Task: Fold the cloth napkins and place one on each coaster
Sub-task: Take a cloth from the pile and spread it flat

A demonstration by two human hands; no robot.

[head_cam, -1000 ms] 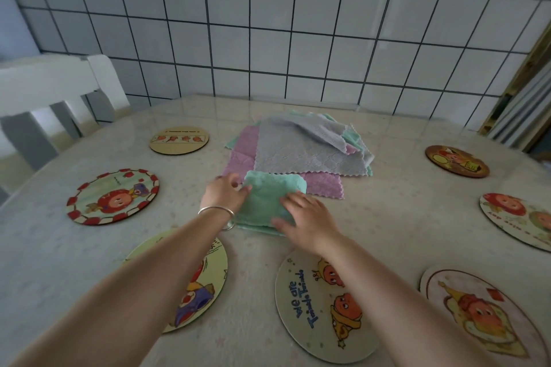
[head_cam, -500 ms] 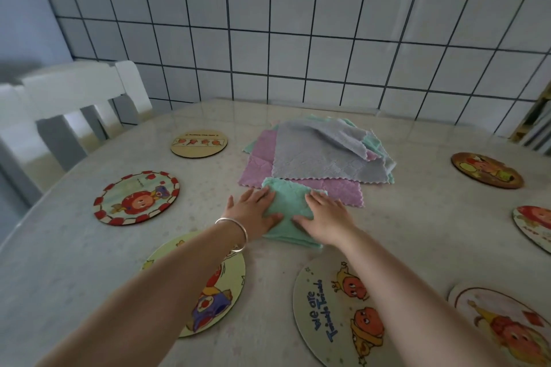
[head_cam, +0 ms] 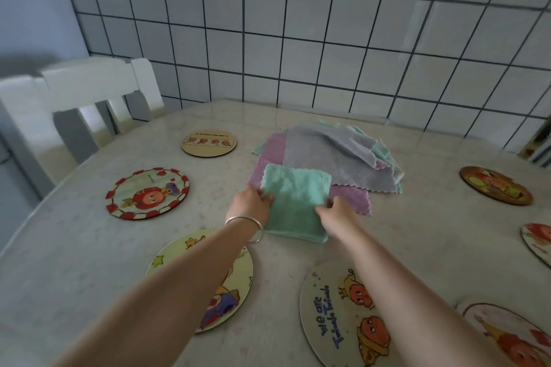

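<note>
I have the folded mint-green microfibre napkin (head_cam: 293,202) in both hands over the pale marbled tabletop (head_cam: 432,241): my left hand (head_cam: 250,205) pinches its left edge with curled fingers, and my right hand (head_cam: 340,213) pinches its right edge the same way. The napkin's far edge overlaps the near corner of the loose pile of pink, grey and green cloth napkins (head_cam: 334,158) that lies spread at the middle of the table; whether its near edge touches the tabletop, I cannot tell. A thin silver bangle (head_cam: 246,225) sits on my left wrist. Round cartoon-printed coasters ring the work area, none carrying a napkin: the yellow star-printed coaster (head_cam: 235,274) partly under my left forearm, the cream coaster with blue lettering (head_cam: 337,316) beside my right forearm, the red-and-white bordered coaster (head_cam: 147,193) off to the left, the small tan wooden coaster (head_cam: 209,143) beyond it, and the dark brown coaster (head_cam: 495,185) far right. More coasters are cut off at the right edge. A white wooden chair (head_cam: 89,92) stands at the table's left, against the white tiled wall (head_cam: 328,39).
</note>
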